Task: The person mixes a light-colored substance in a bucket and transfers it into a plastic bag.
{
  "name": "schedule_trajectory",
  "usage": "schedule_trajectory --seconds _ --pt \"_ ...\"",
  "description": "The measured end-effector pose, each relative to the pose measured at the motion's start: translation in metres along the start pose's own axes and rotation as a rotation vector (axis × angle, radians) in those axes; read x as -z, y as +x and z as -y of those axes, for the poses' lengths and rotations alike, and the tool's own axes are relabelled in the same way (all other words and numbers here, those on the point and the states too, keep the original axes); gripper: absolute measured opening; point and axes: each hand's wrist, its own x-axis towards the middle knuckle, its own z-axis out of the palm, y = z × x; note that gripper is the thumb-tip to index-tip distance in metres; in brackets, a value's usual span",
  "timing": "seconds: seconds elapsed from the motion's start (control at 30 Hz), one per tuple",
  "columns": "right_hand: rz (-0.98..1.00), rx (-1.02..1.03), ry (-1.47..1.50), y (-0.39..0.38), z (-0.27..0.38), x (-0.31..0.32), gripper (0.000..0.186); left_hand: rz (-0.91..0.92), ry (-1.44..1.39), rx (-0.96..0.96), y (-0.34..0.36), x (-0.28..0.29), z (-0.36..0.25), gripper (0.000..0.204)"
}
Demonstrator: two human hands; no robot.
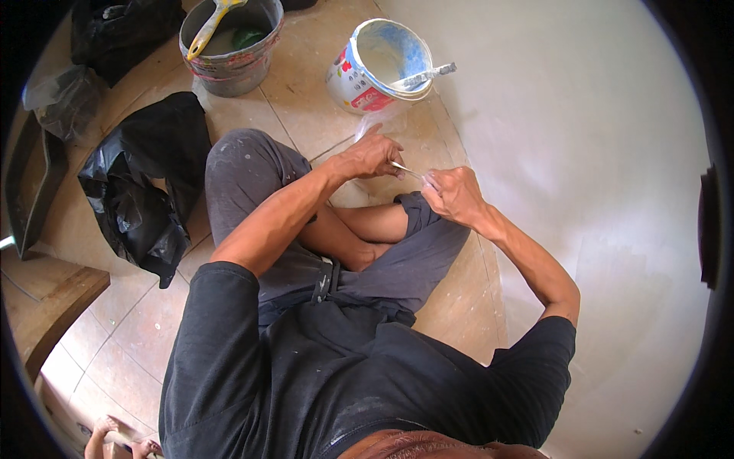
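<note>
I sit cross-legged with both hands raised above my shins. My left hand (372,155) is closed, with its fingers pinching one end of a thin, pale strand (405,169). The other end runs into my right hand (455,195), whose fingers are curled tightly on it. The strand's kind is too small to tell. A wisp of clear plastic (370,122) shows just beyond my left hand; whether it is attached to the strand is hidden. Beyond the hands stands a white bucket (340,80) with a blue-smeared inside and a putty-coated tool (424,76) lying across its rim.
A grey bucket (233,80) at the far left carries a yellow-handled brush (206,34). Black plastic bags (149,183) lie left of my knee, near a wooden board (57,306). A pale wall (581,153) rises close on my right. Another person's bare limbs (107,424) show at the lower left.
</note>
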Motion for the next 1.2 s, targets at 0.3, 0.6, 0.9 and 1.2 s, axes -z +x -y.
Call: schedule_trajectory --seconds 0.3,0.6,0.9,1.2 --pt "0.031 0.022 -0.060 0.017 -0.005 -0.002 0.022 -0.071 -0.027 -0.099 -0.004 0.020 -0.041 0.023" --pt "0.031 0.030 -0.064 0.012 -0.013 -0.007 0.023 -0.002 -0.078 -0.055 -0.001 0.005 -0.016 0.028" --pt "0.013 0.004 -0.069 0.013 -0.007 -0.005 0.023 0.011 0.114 -0.006 -0.003 0.012 -0.016 0.026" --pt "-0.007 0.008 -0.076 0.013 -0.011 -0.006 0.022 0.056 -0.009 0.047 -0.002 0.010 -0.015 0.029"
